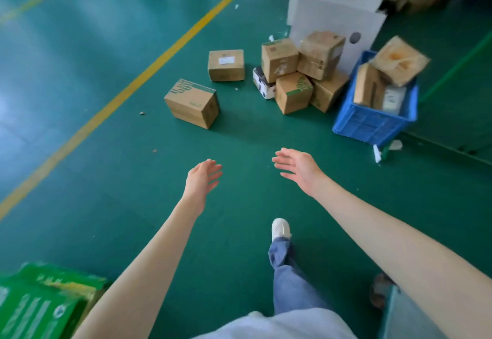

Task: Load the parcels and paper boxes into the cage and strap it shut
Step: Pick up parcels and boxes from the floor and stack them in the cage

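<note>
Left hand [203, 179] and right hand [298, 167] reach out over the smooth green floor [93, 59], fingers loose and spread, grasping nothing. Far ahead lie two separate brown cardboard boxes [191, 103]. To their right is a heap [292, 92] of five boxes. Farthest right, a ribbed blue plastic crate [372, 124] holds three parcels [399, 59].

Green box [40, 304] cut off at the bottom-left corner; blue crate [372, 123] contents blurred; labels too small to read.
</note>
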